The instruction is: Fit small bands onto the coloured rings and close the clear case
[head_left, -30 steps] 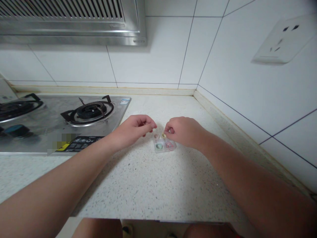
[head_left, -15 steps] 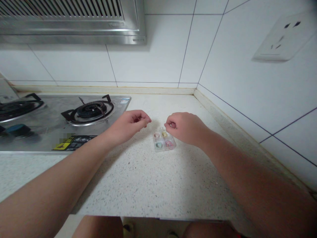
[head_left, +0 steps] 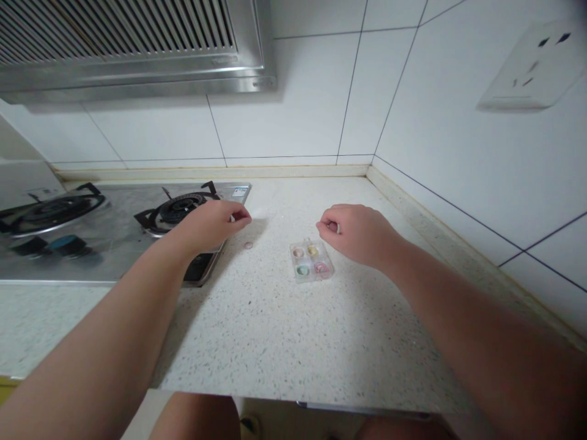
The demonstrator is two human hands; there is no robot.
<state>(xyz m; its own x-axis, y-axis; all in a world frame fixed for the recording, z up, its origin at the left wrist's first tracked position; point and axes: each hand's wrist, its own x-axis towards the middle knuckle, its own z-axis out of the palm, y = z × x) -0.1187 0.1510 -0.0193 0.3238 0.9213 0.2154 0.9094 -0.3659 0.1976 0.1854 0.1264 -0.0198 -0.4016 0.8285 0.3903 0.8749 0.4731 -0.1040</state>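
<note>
The left hand [head_left: 211, 223] was held loosely curled above the right edge of the gas hob [head_left: 114, 229], its thumb and forefinger pinched together at the tips; whether anything was caught between them could not be made out. Just beyond those fingertips, a small pale ring [head_left: 248, 245] was seen lying flat on the speckled worktop [head_left: 284, 330], close to the hand but not touched by it. The right hand [head_left: 358, 235] was kept in a loose fist, fingers drawn in against the thumb, and something small seemed to be nipped at the fingertips, though it was too tiny to be identified. Immediately below and to the left of that hand, a small clear plastic box [head_left: 311, 261] was set flat on the worktop, divided into four compartments, each of which was occupied by a coloured ring: pinkish and yellow in the far pair, green and pink in the near pair. The box was not touched by either hand, and it lay between the two, nearer the right one. Farther out, the right burner [head_left: 181, 208] of the steel hob was partly covered by the left wrist, and a second burner [head_left: 50, 208] was seen well to the left. An extractor hood [head_left: 137, 49] was mounted above the hob, and a wall socket [head_left: 536, 67] was fixed on the white tiled wall to the right.
</note>
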